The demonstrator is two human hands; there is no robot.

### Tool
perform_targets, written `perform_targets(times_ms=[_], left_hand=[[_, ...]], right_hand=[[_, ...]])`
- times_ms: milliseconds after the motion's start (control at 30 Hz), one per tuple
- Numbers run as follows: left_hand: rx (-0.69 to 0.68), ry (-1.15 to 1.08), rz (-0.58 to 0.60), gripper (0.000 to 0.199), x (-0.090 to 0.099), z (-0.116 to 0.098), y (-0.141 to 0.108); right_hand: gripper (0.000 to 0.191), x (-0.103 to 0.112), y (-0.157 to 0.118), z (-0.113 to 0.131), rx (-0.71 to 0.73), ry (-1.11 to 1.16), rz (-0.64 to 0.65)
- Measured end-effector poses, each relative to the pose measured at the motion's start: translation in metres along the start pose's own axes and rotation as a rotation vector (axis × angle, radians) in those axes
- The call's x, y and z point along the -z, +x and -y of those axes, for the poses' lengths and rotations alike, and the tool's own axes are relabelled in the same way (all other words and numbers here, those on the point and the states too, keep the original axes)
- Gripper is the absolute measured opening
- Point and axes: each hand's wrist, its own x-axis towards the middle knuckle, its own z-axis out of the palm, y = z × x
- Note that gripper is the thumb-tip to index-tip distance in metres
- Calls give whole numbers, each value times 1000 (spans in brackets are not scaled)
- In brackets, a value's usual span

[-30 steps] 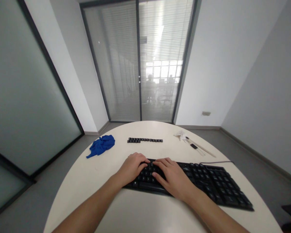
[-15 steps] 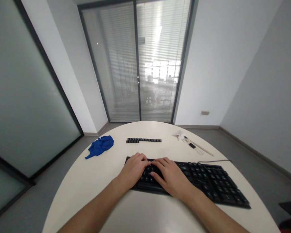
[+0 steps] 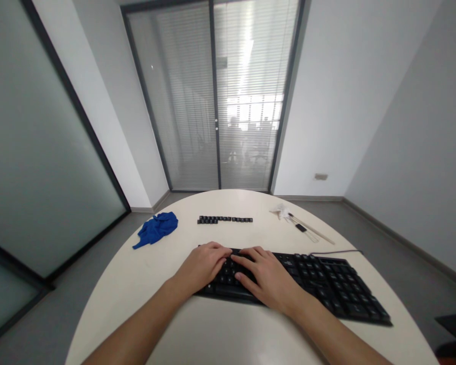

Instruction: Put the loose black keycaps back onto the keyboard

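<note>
A black keyboard (image 3: 349, 291) lies across the front of the round white table, its number pad to the right. My left hand (image 3: 205, 263) rests over the keyboard's left end, fingers pointing right and close together; whether a small thing is between them is hidden. Beside it, my right hand (image 3: 268, 276) lies over the keys with thumb and index finger apart and nothing seen in it. The fingertips of both hands are near each other at the upper key rows. Beyond the keyboard, several loose black keycaps (image 3: 224, 219) form two rows.
On the table (image 3: 137, 304), a crumpled blue cloth (image 3: 157, 229) lies at the left. At the back right are a white tissue-like piece (image 3: 281, 210), a thin stick (image 3: 317, 230) and a wire tool with a black handle (image 3: 301, 228). A cable (image 3: 338, 252) runs behind the keyboard.
My left hand has shifted a little to the left, uncovering some keys. My right index finger has moved slightly left. The keycaps and cloth have not moved.
</note>
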Motion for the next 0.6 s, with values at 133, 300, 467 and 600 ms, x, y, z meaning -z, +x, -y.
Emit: perform_targets(times_ms=[133, 300, 467, 600], left_hand=[[-14, 33, 61, 31, 4, 1, -5], [-20, 33, 99, 34, 5, 0, -7], [8, -24, 42, 29, 3, 0, -8], [17, -80, -38, 23, -1, 10, -2]], right_hand=[[45, 4, 0, 3, 3, -14, 28], [47, 7, 2, 6, 10, -53, 49], [44, 6, 2, 5, 23, -49, 26], [44, 4, 0, 3, 34, -51, 17]])
